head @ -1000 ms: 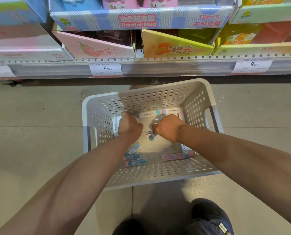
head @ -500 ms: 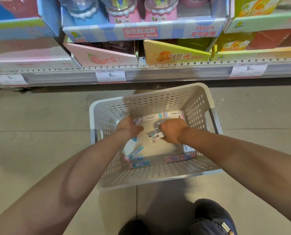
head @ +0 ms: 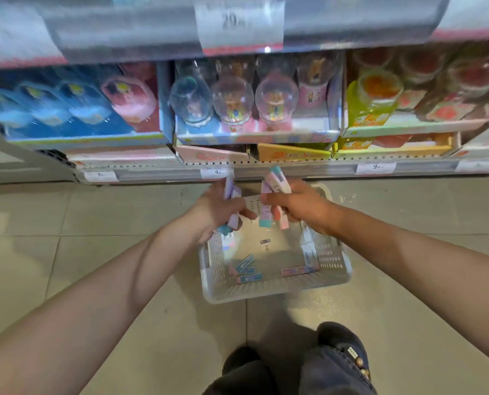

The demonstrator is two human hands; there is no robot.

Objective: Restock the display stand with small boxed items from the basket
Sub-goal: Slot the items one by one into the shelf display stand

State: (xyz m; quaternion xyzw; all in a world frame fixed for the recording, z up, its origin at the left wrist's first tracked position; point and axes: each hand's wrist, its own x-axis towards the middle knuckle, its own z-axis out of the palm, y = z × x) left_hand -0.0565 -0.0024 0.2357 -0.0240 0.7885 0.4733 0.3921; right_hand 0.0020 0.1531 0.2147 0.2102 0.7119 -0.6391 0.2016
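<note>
A white perforated basket stands on the tiled floor in front of the shelves. Several small pastel boxes lie on its bottom near the front wall. Above the basket, my left hand is shut on a few long thin pastel boxes, held upright. My right hand is shut on a bunch of similar pink, lilac and teal boxes that stick out above and below the fist. The picture is blurred by motion.
Low shelves run across the back with cardboard display trays of bottled toys, jars and price tags. A higher shelf edge with a price tag hangs close overhead. My dark shoes are at the bottom, just behind the basket.
Both hands have come up out of the basket with small boxes in them. The view has tilted upward, so more shelving shows and the basket sits lower in the frame.
</note>
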